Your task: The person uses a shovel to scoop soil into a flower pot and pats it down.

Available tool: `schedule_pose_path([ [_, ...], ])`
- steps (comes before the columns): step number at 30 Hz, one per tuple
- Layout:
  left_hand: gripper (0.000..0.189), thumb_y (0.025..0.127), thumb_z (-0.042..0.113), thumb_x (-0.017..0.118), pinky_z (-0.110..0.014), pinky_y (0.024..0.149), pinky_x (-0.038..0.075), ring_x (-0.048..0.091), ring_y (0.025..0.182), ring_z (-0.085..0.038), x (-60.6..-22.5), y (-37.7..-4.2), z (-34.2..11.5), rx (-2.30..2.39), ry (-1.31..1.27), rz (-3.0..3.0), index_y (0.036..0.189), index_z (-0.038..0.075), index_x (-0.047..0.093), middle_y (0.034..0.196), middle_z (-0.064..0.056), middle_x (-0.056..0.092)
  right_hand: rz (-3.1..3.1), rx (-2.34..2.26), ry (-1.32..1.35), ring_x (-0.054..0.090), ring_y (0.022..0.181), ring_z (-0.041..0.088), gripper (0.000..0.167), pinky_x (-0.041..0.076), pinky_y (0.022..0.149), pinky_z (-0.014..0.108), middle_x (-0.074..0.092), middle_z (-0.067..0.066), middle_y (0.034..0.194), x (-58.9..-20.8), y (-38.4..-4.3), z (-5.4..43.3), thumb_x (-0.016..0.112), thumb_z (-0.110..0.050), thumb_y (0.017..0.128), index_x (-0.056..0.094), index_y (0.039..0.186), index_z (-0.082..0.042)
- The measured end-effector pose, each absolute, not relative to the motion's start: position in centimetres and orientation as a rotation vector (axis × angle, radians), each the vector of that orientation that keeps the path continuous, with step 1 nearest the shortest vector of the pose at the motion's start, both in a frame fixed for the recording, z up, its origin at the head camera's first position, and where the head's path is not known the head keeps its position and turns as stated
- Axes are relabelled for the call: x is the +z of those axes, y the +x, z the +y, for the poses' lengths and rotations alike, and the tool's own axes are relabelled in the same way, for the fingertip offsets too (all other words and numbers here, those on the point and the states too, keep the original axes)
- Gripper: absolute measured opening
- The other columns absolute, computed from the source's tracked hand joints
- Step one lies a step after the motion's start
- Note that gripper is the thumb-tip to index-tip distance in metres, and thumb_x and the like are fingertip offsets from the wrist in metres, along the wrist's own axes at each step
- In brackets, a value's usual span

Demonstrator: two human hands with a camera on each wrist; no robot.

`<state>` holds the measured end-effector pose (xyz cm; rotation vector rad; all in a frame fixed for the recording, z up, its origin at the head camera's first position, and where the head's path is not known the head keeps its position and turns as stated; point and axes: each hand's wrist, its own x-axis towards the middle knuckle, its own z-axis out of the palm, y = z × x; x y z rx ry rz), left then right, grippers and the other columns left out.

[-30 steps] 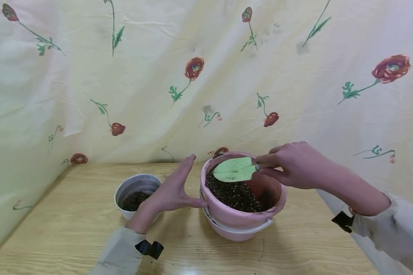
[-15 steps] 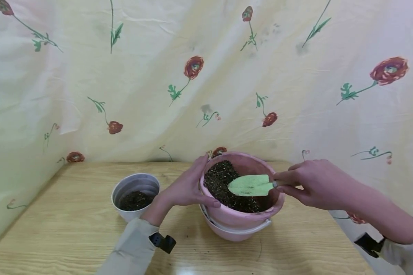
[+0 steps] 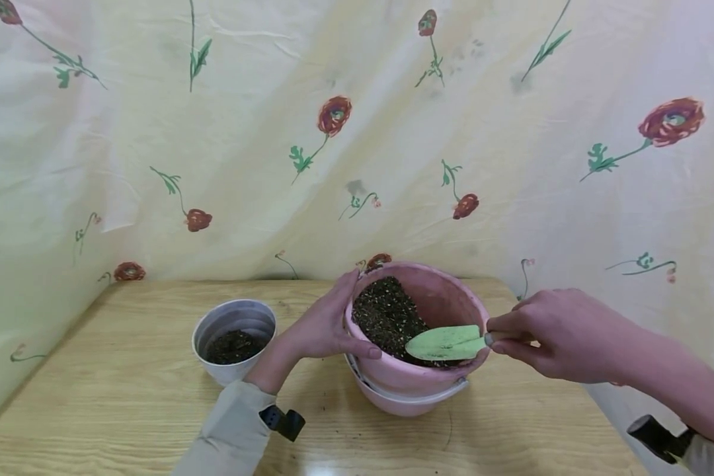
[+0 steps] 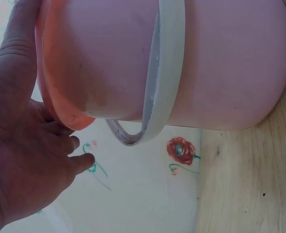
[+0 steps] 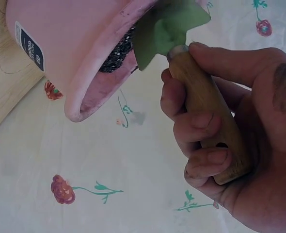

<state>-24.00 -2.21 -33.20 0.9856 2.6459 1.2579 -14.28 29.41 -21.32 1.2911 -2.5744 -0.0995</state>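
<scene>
A pink bucket [image 3: 407, 377] with a white handle [image 4: 167, 77] stands on the table, holding dark speckled soil [image 3: 387, 311] heaped toward its left side. My left hand [image 3: 327, 324] steadies the bucket at its left rim, thumb in front and fingers spread toward the back. With my right hand [image 3: 562, 337] I grip a hand trowel by its wooden handle [image 5: 206, 107], fingers wrapped round it. The trowel's green blade [image 3: 443, 344] is inside the bucket's mouth, low over the soil near the front right rim. Its tip points left, overlapping the soil in the head view.
To the left stands a white pot [image 3: 214, 373] with a little dark soil [image 3: 233, 347] at its bottom. Crumbs of soil lie on the wooden table [image 3: 125, 383]. A flowered cloth [image 3: 244, 132] hangs behind and along the sides.
My left hand has moved right onto the bucket's rim. The trowel has shifted right and down, toward the front right of the bucket, with the right hand still gripping it.
</scene>
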Motion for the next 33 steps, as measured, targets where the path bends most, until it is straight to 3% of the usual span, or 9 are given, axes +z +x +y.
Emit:
schedule_pose_path([
  [4, 0.126, 0.058, 0.054, 0.089, -0.052, 0.112, 0.024, 0.015, 0.144, -0.028, -33.3, -24.0, -2.2, 1.278, 0.982, 2.633, 0.152, 0.044, 0.006, 0.162, 0.003, 0.001, -2.615, -0.057, 1.354, 0.024, 0.051, -0.012, 0.034, 0.023, 0.045, 0.012, 0.025, -0.027, 0.057, -21.3, -14.7, 29.1, 0.074, -0.017, 0.083, 0.049, 0.07, -0.036],
  [11, 0.137, 0.057, 0.054, 0.089, -0.048, 0.113, 0.024, 0.016, 0.145, -0.024, -33.5, -24.1, -2.0, 1.286, 0.957, 2.624, 0.156, 0.024, -0.001, 0.162, 0.004, 0.005, -2.59, -0.032, 1.394, 0.019, 0.054, -0.009, 0.041, 0.018, 0.046, 0.013, 0.019, -0.023, 0.06, -22.4, -15.5, 27.8, 0.074, -0.013, 0.081, 0.042, 0.064, -0.032],
  [15, 0.136, 0.057, 0.055, 0.088, -0.049, 0.113, 0.024, 0.016, 0.145, -0.025, -33.4, -24.1, -2.0, 1.263, 0.959, 2.641, 0.156, 0.026, -0.002, 0.162, 0.004, 0.004, -2.554, -0.061, 1.376, 0.02, 0.055, -0.007, 0.042, 0.017, 0.046, 0.014, 0.018, -0.02, 0.061, -23.0, -15.6, 26.7, 0.072, -0.008, 0.079, 0.038, 0.064, -0.029],
  [19, 0.135, 0.058, 0.056, 0.087, -0.051, 0.113, 0.023, 0.015, 0.145, -0.025, -33.2, -24.0, -2.1, 1.252, 0.951, 2.645, 0.155, 0.031, -0.003, 0.161, 0.005, 0.003, -2.569, -0.081, 1.311, 0.024, 0.052, -0.004, 0.038, 0.022, 0.045, 0.016, 0.024, -0.02, 0.059, -23.8, -15.5, 25.7, 0.074, -0.014, 0.081, 0.042, 0.066, -0.03],
  [23, 0.128, 0.059, 0.056, 0.087, -0.054, 0.112, 0.024, 0.014, 0.145, -0.026, -33.1, -23.9, -2.3, 1.249, 0.962, 2.64, 0.155, 0.037, 0.005, 0.162, 0.004, 0.003, -2.606, -0.085, 1.238, 0.025, 0.05, -0.001, 0.034, 0.025, 0.045, 0.019, 0.026, -0.018, 0.058, -24.7, -15.3, 24.9, 0.073, -0.019, 0.084, 0.045, 0.067, -0.029],
  [29, 0.132, 0.06, 0.057, 0.086, -0.05, 0.113, 0.025, 0.016, 0.145, -0.024, -33.0, -23.9, -2.2, 1.228, 0.987, 2.64, 0.155, 0.032, -0.002, 0.161, 0.006, 0.005, -2.634, -0.027, 1.113, 0.026, 0.048, 0.0, 0.038, 0.027, 0.045, 0.021, 0.027, -0.017, 0.055, -26.0, -15.4, 23.5, 0.07, -0.02, 0.087, 0.043, 0.062, -0.028],
  [33, 0.132, 0.059, 0.055, 0.087, -0.048, 0.113, 0.026, 0.018, 0.144, -0.022, -33.0, -23.9, -2.1, 1.253, 0.993, 2.637, 0.156, 0.028, 0.002, 0.161, 0.005, 0.007, -2.633, -0.021, 1.048, 0.027, 0.048, 0.0, 0.038, 0.029, 0.047, 0.022, 0.029, -0.017, 0.052, -26.8, -16.2, 22.7, 0.069, -0.017, 0.086, 0.045, 0.059, -0.028],
])
